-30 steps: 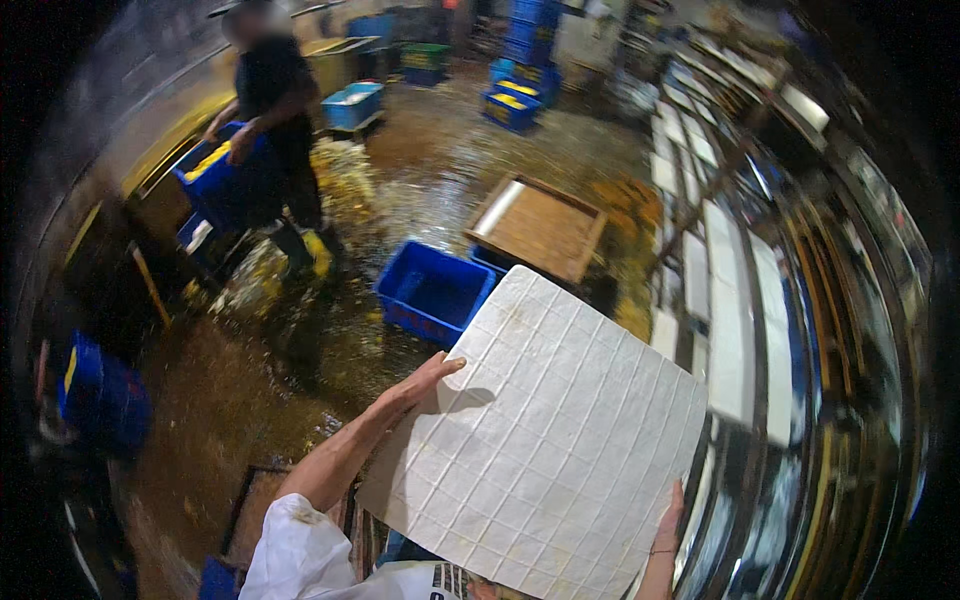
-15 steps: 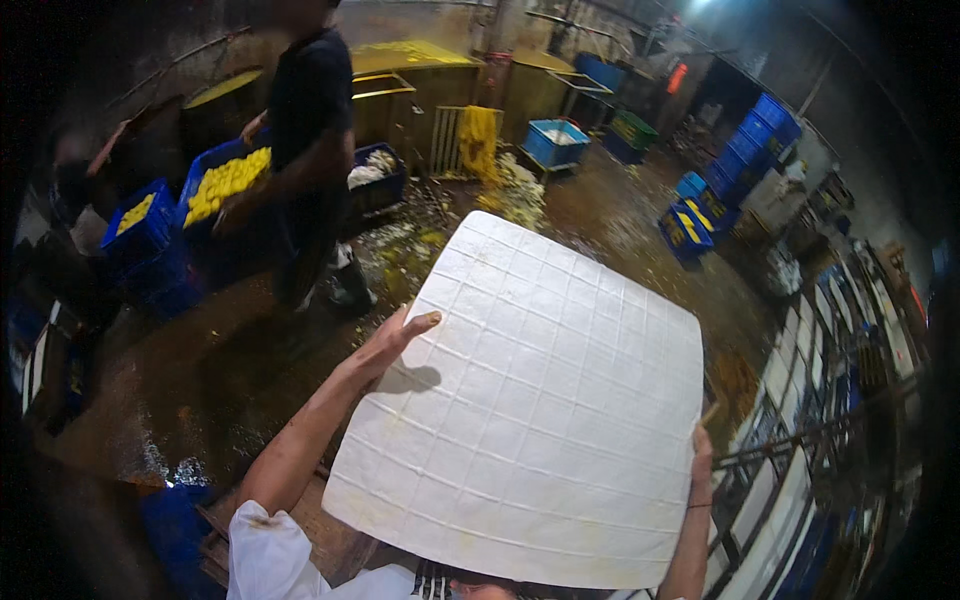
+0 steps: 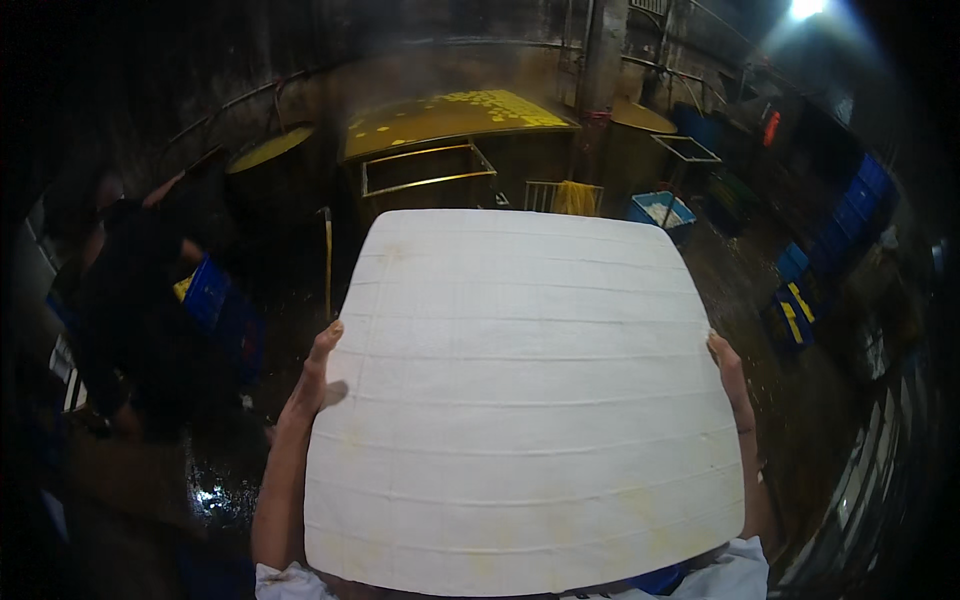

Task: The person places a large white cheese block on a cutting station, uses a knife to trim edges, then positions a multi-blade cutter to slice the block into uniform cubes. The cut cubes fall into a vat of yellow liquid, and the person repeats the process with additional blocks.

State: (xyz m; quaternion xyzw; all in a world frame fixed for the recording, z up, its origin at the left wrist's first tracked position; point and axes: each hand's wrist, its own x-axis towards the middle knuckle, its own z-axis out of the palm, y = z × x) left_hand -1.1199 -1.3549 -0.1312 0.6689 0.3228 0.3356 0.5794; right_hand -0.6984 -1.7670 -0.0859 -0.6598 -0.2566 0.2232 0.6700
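A large white square board (image 3: 530, 390) with raised lines across its face fills the middle of the head view. Rounded corners and faint yellowish stains show on it. My left hand (image 3: 322, 362) grips its left edge, thumb on the near face and the other fingers mostly hidden behind. On the opposite edge, my right hand (image 3: 731, 368) holds it at about the same height, its fingers also largely hidden. Both forearms come up along the board's sides, and the board covers whatever lies directly behind it.
A person in dark clothes (image 3: 135, 290) bends by a blue crate (image 3: 222, 305) at the left. Beyond the board stands a wide vat (image 3: 395, 135) with yellow pieces on top. A light blue tub (image 3: 680, 222) and stacked blue crates (image 3: 850, 215) are to the right. Wet floor (image 3: 215, 490) glistens.
The board has gone from slanted to nearly level and square in front of me, still in both hands. My view has turned, and the other person has moved left and bent down.
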